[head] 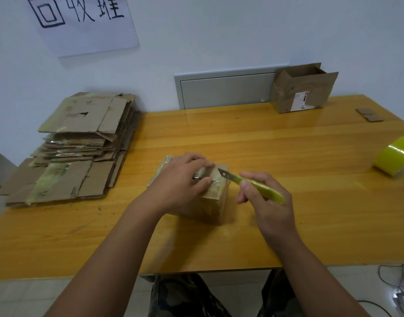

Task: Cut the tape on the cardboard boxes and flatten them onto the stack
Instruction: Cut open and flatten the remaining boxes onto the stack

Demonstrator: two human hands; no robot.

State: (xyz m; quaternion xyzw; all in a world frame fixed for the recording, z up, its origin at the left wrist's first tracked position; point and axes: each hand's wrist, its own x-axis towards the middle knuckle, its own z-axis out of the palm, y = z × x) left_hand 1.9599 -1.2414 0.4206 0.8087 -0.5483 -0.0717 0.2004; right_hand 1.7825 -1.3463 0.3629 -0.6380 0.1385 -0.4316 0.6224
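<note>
A plain office or storeroom corner – bare white wall with a handwritten paper sign (82, 21), a wooden desk (288, 225), flattened cardboard (82, 143) piled left of the hands

The worktop (288, 143) was shiny yellow-orange wood. The boxes (216, 193) and the stack (82, 138) were brown. The knife (262, 189) and tape roll (394, 157) were bright yellow-green. The wall sign (86, 24) was white with black marks.
</note>
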